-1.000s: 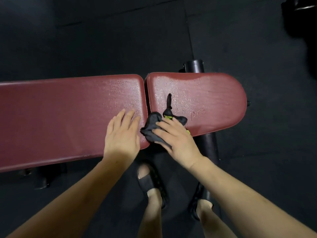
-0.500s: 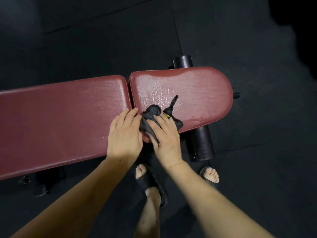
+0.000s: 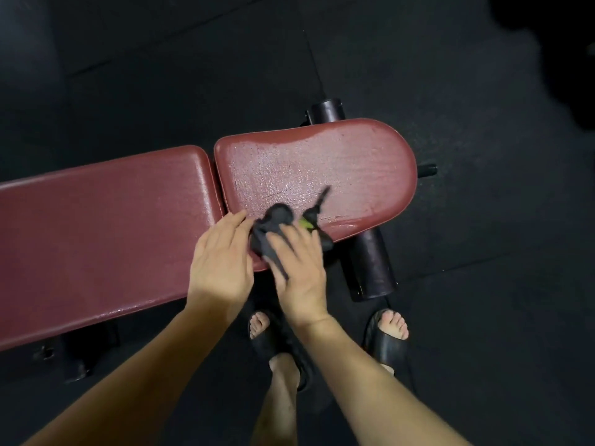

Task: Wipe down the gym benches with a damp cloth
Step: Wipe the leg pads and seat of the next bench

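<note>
Maroon wet-glossed bench seat (image 3: pixel 322 162) under right hand (image 3: pixel 297 272) pressing crumpled cloth (image 3: pixel 273 226).

Black sandals (image 3: pixel 388 341) on dark rubber floor (image 3: pixel 483 284); black roller pad (image 3: pixel 370 265).

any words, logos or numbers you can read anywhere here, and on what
None: no readable text in this view.
The maroon bench pads show only a wet sheen, no label.
The dark cloth under the right hand has a yellow-green patch, too blurred to tell whether it is a mark or a tag.
The black sandals and the floor mats are plain.
</note>
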Demonstrator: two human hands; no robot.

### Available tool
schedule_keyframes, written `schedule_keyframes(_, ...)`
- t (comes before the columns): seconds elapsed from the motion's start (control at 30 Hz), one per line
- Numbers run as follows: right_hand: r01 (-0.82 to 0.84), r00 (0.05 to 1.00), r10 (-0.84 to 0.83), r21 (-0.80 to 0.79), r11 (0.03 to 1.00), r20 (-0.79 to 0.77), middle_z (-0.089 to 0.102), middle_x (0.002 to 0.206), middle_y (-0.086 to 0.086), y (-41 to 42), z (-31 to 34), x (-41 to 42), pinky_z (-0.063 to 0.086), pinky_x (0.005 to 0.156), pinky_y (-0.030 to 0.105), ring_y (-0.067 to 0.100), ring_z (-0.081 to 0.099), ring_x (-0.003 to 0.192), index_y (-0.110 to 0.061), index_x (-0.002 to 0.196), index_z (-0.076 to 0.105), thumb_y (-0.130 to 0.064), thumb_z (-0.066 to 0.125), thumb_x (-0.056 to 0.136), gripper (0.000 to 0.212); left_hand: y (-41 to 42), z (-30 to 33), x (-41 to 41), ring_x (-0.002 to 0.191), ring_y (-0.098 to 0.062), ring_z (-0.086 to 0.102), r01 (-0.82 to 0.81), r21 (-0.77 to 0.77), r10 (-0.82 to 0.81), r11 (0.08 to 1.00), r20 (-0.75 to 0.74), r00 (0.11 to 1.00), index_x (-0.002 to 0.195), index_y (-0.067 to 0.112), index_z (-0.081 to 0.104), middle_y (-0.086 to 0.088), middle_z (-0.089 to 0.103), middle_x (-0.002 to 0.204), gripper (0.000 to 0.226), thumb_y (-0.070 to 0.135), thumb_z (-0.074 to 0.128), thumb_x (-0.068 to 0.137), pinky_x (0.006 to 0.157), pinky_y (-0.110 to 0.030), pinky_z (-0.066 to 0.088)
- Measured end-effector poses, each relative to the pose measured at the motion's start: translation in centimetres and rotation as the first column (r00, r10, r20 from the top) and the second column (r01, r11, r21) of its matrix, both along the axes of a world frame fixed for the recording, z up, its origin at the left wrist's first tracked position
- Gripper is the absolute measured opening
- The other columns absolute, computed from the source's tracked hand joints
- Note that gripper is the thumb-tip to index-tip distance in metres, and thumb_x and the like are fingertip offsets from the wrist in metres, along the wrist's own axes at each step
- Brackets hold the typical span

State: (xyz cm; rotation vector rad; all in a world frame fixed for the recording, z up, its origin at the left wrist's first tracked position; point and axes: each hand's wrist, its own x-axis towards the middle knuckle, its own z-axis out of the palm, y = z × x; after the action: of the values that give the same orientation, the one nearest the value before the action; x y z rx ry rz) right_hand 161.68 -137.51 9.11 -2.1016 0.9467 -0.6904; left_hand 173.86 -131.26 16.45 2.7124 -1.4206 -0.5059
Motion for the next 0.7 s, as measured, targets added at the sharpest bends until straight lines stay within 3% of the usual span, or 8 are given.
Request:
schedule_keyframes(0.1, -0.260, 0.966, 0.258, -0.108, 0.960, -0.030, 0.063, 0.140, 0.015, -3.8, -1.6, -2.9, 0.031, 0.123, 0.051, 0.036, 0.053, 0.139, -0.008, 0.131, 0.070, -0.016, 0.065, 0.096, 0.036, 0.0, 0.2, -0.4, 0.146, -0.027, 0.039, 0.001, 0.031, -0.001, 1.000, 0.005, 1.000, 0.146, 0.008, 0.051, -0.010, 0.048, 0.154, 0.053, 0.005, 0.056, 0.093, 0.121, -0.048, 0.030)
schedule_keyframes(0.17, -0.273, 0.961, 0.267, -0.110, 0.956, -0.074, 0.063, 0.138, 0.017, -8.5, -2.5, -5.5, 0.029, 0.124, 0.043, 0.036, 0.053, 0.136, -0.005, 0.130, 0.069, -0.010, 0.063, 0.091, 0.039, -0.7, 0.0, -1.2, 0.147, -0.027, 0.038, 0.026, 0.031, -0.026, 0.999, 0.012, 1.000, 0.146, 0.008, 0.052, -0.010, 0.048, 0.154, 0.051, 0.007, 0.057, 0.095, 0.121, -0.049, 0.030)
schedule_keyframes(0.27, 0.160, 0.984, -0.158, 0.018, 0.987, -0.084, 0.069, 0.129, 0.009, -16.0, -3.6, -9.1, 0.038, 0.118, 0.033, 0.030, 0.061, 0.124, -0.008, 0.127, 0.070, -0.017, 0.065, 0.097, 0.031, -2.8, -0.5, -2.7, 0.148, -0.026, 0.036, 0.088, 0.015, -0.088, 0.996, 0.013, 0.996, 0.145, 0.010, 0.053, -0.009, 0.047, 0.154, 0.050, 0.009, 0.056, 0.095, 0.121, -0.050, 0.030)
schedule_keyframes(0.33, 0.406, 0.913, -0.388, 0.178, 0.896, -0.127, 0.071, 0.127, 0.001, -19.2, -3.6, -9.6, 0.047, 0.111, 0.040, 0.021, 0.064, 0.119, -0.015, 0.130, 0.069, -0.023, 0.065, 0.099, 0.033, -4.3, -0.9, -3.3, 0.149, -0.026, 0.034, 0.107, 0.005, -0.107, 0.994, 0.022, 0.994, 0.145, 0.011, 0.051, -0.008, 0.046, 0.155, 0.050, 0.010, 0.055, 0.096, 0.122, -0.049, 0.028)
schedule_keyframes(0.37, 0.435, 0.900, -0.412, 0.210, 0.876, -0.144, 0.071, 0.127, 0.000, -19.7, -3.5, -9.5, 0.048, 0.109, 0.043, 0.020, 0.065, 0.118, -0.016, 0.130, 0.069, -0.024, 0.064, 0.099, 0.033, -5.0, -1.0, -3.5, 0.149, -0.026, 0.035, 0.110, 0.001, -0.110, 0.994, 0.031, 0.994, 0.145, 0.011, 0.051, -0.008, 0.046, 0.155, 0.049, 0.010, 0.054, 0.096, 0.122, -0.048, 0.028)
schedule_keyframes(0.53, 0.096, 0.989, -0.099, -0.036, 0.995, -0.111, 0.067, 0.133, 0.015, -13.1, -2.8, -7.1, 0.038, 0.117, 0.050, 0.034, 0.057, 0.128, -0.007, 0.125, 0.072, -0.020, 0.067, 0.095, 0.033, -6.7, -1.1, -3.8, 0.147, -0.027, 0.036, 0.104, -0.014, -0.104, 0.994, 0.045, 0.994, 0.144, 0.010, 0.052, -0.008, 0.047, 0.153, 0.050, 0.010, 0.055, 0.094, 0.121, -0.049, 0.029)
schedule_keyframes(0.6, -0.082, 0.988, 0.073, -0.066, 0.994, -0.133, 0.066, 0.135, 0.016, -10.3, -2.4, -5.8, 0.036, 0.118, 0.055, 0.036, 0.057, 0.130, -0.009, 0.128, 0.072, -0.022, 0.068, 0.094, 0.037, -6.5, -1.0, -3.6, 0.148, -0.027, 0.035, 0.089, -0.006, -0.089, 0.996, 0.047, 0.995, 0.145, 0.010, 0.052, -0.008, 0.047, 0.153, 0.052, 0.009, 0.055, 0.093, 0.122, -0.048, 0.029)
schedule_keyframes(0.7, -0.234, 0.958, 0.200, -0.153, 0.960, -0.205, 0.062, 0.142, 0.012, -11.8, -1.9, -6.0, 0.041, 0.114, 0.050, 0.037, 0.058, 0.131, -0.014, 0.139, 0.066, -0.033, 0.070, 0.095, 0.047, -6.2, -0.9, -3.0, 0.149, -0.027, 0.033, 0.060, 0.015, -0.061, 0.998, 0.059, 0.996, 0.145, 0.011, 0.051, -0.008, 0.045, 0.155, 0.051, 0.010, 0.055, 0.094, 0.123, -0.047, 0.026)
